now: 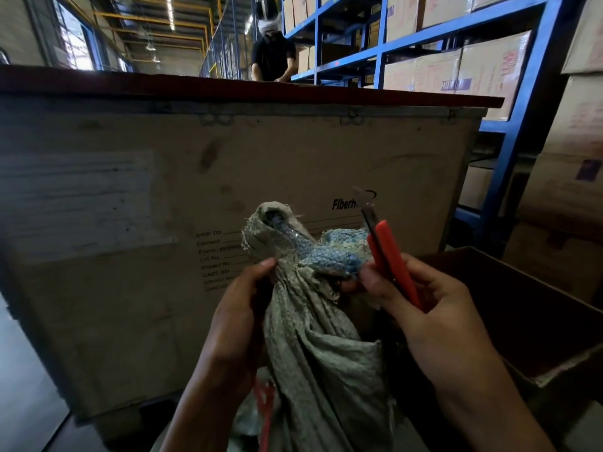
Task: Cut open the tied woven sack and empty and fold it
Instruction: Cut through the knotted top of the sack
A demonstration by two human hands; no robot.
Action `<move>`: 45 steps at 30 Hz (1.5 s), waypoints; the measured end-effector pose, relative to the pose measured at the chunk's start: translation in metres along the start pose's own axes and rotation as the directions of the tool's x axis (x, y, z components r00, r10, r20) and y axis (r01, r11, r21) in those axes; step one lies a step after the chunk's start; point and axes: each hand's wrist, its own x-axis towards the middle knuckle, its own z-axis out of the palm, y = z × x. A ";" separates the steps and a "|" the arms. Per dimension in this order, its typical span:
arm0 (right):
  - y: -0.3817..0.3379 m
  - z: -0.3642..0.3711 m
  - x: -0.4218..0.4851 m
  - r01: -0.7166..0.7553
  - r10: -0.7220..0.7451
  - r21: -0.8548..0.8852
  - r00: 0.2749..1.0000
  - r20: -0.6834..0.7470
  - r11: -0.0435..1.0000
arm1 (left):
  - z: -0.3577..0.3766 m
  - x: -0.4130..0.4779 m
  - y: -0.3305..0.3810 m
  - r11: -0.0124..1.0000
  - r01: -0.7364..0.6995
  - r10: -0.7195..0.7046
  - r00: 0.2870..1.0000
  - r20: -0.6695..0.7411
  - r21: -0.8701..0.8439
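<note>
Holding steady at frame centre: sack (313,337), grey woven cloth, upright, neck bunched and tied. Frayed mouth flops out above the tie; a blue woven patch (332,252) shows at that edge.

Left hand (238,314) grips the neck just below the tie, on the sack's left side, thumb tip pressed into the cloth.

Right hand (421,298) sits on the sack's right, fingers curled round a red knife (391,256). Fingertips touch the blue frayed edge. Blade (363,199) is out, pointing up and slightly left, above and right of the sack mouth and clear of the cloth.

Red cord (266,402) hangs against the sack's lower left; can't tell what it's tied to.

Room to move: tight.
- Behind the sack: big plywood crate (163,190), wall close, taller than the sack top, dark lid overhanging.
- Right of the sack: open cardboard box (522,305), near rim just beyond the right wrist.
- Left of the sack: strip of grey floor (19,386) beside the crate.
- Sack base is out of frame, so can't tell what it stands on.

Further out, behind and right of the crate: blue steel rack (522,109) loaded with cartons (489,70). A person (272,53) in a dark top stands beyond the crate, well apart from the sack. Long warehouse aisle with yellow beams overhead.
</note>
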 end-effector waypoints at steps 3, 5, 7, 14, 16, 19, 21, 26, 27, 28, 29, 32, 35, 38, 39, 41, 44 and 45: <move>-0.006 0.000 -0.003 -0.036 0.034 -0.060 0.999 -0.035 0.998 | 0.001 0.001 -0.002 0.999 0.027 -0.028 0.999 -0.033 -0.028; -0.010 -0.002 -0.005 -0.027 0.021 -0.162 0.999 -0.041 0.986 | 0.004 0.001 -0.002 0.999 0.025 -0.028 0.998 -0.052 -0.044; -0.013 -0.003 -0.008 0.035 -0.042 -0.270 0.999 -0.022 0.962 | 0.004 0.002 -0.002 0.999 -0.003 -0.001 0.998 -0.068 -0.051; -0.006 0.010 -0.017 0.338 -0.408 -0.654 0.912 0.048 0.677 | 0.008 0.005 0.000 0.995 -0.080 0.078 0.996 -0.037 -0.054; -0.003 0.013 -0.016 0.346 -0.434 -0.683 0.900 0.047 0.643 | 0.008 0.005 -0.002 0.991 -0.132 0.132 0.990 -0.058 0.002; -0.002 0.015 -0.016 0.359 -0.434 -0.696 0.898 0.074 0.622 | 0.008 0.004 -0.002 0.975 -0.196 0.203 0.978 -0.055 0.109; -0.003 0.016 -0.017 0.360 -0.435 -0.707 0.897 0.082 0.609 | 0.007 0.003 -0.002 0.963 -0.224 0.236 0.970 -0.065 0.151; -0.002 0.016 -0.018 0.357 -0.450 -0.711 0.891 0.064 0.606 | 0.006 0.003 -0.005 0.953 -0.253 0.269 0.960 -0.080 0.170; -0.002 0.016 -0.019 0.359 -0.449 -0.710 0.891 0.067 0.606 | 0.006 0.003 -0.005 0.952 -0.253 0.269 0.960 -0.080 0.171; -0.003 0.016 -0.019 0.359 -0.446 -0.709 0.892 0.070 0.607 | 0.007 0.003 -0.005 0.952 -0.253 0.269 0.960 -0.080 0.173; -0.003 0.016 -0.019 0.359 -0.443 -0.707 0.894 0.072 0.609 | 0.008 0.003 -0.005 0.952 -0.254 0.271 0.959 -0.079 0.173; -0.005 0.017 -0.020 0.357 -0.450 -0.717 0.890 0.068 0.598 | 0.009 0.001 -0.004 0.947 -0.274 0.290 0.954 -0.081 0.168; -0.005 0.020 -0.021 0.352 -0.458 -0.727 0.887 0.058 0.589 | 0.010 -0.001 -0.004 0.937 -0.298 0.315 0.946 -0.073 0.184; -0.006 0.021 -0.022 0.348 -0.456 -0.729 0.888 0.056 0.590 | 0.010 -0.003 -0.004 0.926 -0.324 0.339 0.939 -0.050 0.191; -0.007 0.021 -0.023 0.347 -0.454 -0.730 0.889 0.056 0.589 | 0.011 -0.003 -0.004 0.925 -0.331 0.346 0.937 -0.047 0.187; -0.009 0.021 -0.023 0.342 -0.444 -0.732 0.894 0.061 0.589 | 0.012 -0.005 -0.003 0.932 -0.322 0.330 0.943 -0.026 0.168; -0.012 0.022 -0.026 0.342 -0.425 -0.741 0.901 0.084 0.578 | 0.013 -0.006 -0.002 0.908 -0.379 0.391 0.920 -0.037 0.176; -0.013 0.023 -0.026 0.343 -0.419 -0.748 0.903 0.095 0.569 | 0.013 -0.007 -0.002 0.898 -0.400 0.416 0.907 -0.060 0.182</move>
